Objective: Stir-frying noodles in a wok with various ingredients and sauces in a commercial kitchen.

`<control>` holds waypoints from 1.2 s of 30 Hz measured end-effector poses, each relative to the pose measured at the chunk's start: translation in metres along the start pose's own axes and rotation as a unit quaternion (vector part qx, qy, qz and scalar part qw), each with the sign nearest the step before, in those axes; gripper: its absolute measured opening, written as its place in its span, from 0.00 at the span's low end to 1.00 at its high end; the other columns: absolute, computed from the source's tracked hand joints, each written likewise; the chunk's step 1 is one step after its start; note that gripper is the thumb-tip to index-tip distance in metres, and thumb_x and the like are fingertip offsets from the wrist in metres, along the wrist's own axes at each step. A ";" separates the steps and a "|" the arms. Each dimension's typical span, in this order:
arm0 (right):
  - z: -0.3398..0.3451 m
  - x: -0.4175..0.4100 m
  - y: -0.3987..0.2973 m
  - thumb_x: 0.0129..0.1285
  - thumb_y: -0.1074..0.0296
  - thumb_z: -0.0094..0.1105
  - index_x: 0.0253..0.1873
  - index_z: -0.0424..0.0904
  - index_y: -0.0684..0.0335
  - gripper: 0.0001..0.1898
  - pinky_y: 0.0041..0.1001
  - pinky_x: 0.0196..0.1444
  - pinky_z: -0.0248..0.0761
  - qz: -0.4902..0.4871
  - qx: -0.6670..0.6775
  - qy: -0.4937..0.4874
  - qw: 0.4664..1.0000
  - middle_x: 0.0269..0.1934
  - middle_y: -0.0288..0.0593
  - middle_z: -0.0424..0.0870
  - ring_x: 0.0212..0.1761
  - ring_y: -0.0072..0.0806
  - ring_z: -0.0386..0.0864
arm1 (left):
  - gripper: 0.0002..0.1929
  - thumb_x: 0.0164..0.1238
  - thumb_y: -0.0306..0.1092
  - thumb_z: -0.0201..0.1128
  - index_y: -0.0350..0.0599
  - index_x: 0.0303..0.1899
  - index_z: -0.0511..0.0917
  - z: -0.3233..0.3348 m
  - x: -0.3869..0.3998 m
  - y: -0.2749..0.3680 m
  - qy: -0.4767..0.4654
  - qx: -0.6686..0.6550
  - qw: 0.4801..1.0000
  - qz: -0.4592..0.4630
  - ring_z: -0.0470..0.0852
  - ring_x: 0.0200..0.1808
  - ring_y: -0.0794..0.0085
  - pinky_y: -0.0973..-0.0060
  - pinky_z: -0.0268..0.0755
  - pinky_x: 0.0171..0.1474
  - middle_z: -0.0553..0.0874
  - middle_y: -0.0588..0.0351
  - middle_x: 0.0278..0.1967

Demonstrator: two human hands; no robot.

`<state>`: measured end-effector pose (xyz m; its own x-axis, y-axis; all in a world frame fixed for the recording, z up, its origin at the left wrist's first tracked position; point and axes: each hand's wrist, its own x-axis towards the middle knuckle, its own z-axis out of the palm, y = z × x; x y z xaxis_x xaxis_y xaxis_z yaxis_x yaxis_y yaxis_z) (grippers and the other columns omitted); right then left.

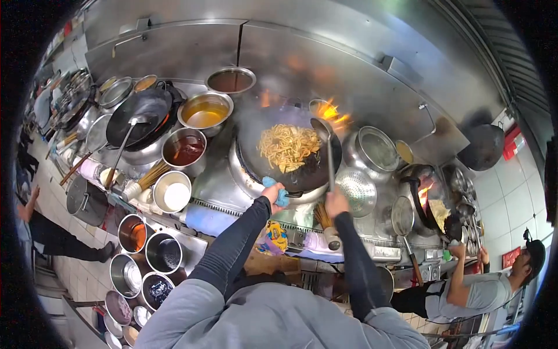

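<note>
Fried noodles (288, 146) lie in a large dark wok (257, 170) on the range in front of me, with steam around them. My left hand (273, 197) grips a blue cloth (281, 200) against the wok's near rim, beside its loop handle (295, 194). The long handle of a metal wok ladle (330, 161) is in my right hand (337, 203). Its bowl is at the right side of the noodles, inside the wok. Orange flames (332, 114) rise behind the wok's far right edge.
Left stand metal bowls of yellow liquid (205, 114) and dark red liquid (184, 147), and another wok (139, 114). A perforated strainer (356, 192) and a bamboo brush (323, 216) lie right. At far right a co-worker (471, 283) handles a flaming wok (429, 205). Seasoning pots (132, 233) stand lower left.
</note>
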<state>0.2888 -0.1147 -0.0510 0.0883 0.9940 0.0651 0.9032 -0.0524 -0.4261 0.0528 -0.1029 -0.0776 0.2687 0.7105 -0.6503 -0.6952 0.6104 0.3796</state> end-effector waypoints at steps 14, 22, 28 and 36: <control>0.030 0.054 -0.089 0.68 0.63 0.46 0.41 0.69 0.59 0.07 0.27 0.09 0.61 0.133 0.505 -0.221 0.823 0.16 0.36 0.69 0.11 0.23 0.68 | 0.11 0.60 0.41 0.58 0.49 0.38 0.71 -0.029 0.022 0.003 -0.029 0.045 0.998 -0.043 0.79 0.33 0.65 0.64 0.74 0.39 0.78 0.57 0.31; -0.059 -0.031 -0.037 0.63 0.64 0.48 0.70 0.54 0.47 0.29 0.46 0.40 0.73 -0.124 -0.155 -0.125 0.972 0.34 0.55 0.81 0.36 0.50 0.80 | 0.09 0.56 0.41 0.61 0.49 0.31 0.71 -0.027 0.016 0.013 0.002 0.030 0.998 -0.049 0.75 0.28 0.66 0.63 0.73 0.39 0.75 0.59 0.25; -0.102 -0.106 -0.033 0.65 0.63 0.47 0.72 0.48 0.49 0.31 0.45 0.42 0.71 -0.076 -0.012 -0.257 0.963 0.38 0.65 0.79 0.37 0.58 0.77 | 0.04 0.57 0.33 0.57 0.50 0.27 0.70 -0.040 0.033 -0.016 -0.043 -0.011 0.999 0.002 0.75 0.25 0.68 0.68 0.71 0.31 0.75 0.59 0.23; -0.182 -0.097 -0.025 0.66 0.64 0.47 0.72 0.51 0.46 0.29 0.41 0.40 0.72 -0.171 -0.077 -0.317 0.930 0.33 0.57 0.79 0.32 0.49 0.78 | 0.06 0.64 0.35 0.54 0.47 0.31 0.69 0.010 -0.100 -0.028 -0.029 -0.034 0.997 -0.063 0.75 0.26 0.68 0.69 0.74 0.35 0.75 0.57 0.25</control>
<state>0.3345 -0.2278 0.1176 -0.4365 0.8093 -0.3930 0.8864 0.3121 -0.3418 0.0515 -0.1879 -0.0166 0.3944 0.6500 -0.6496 -0.6969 0.6723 0.2495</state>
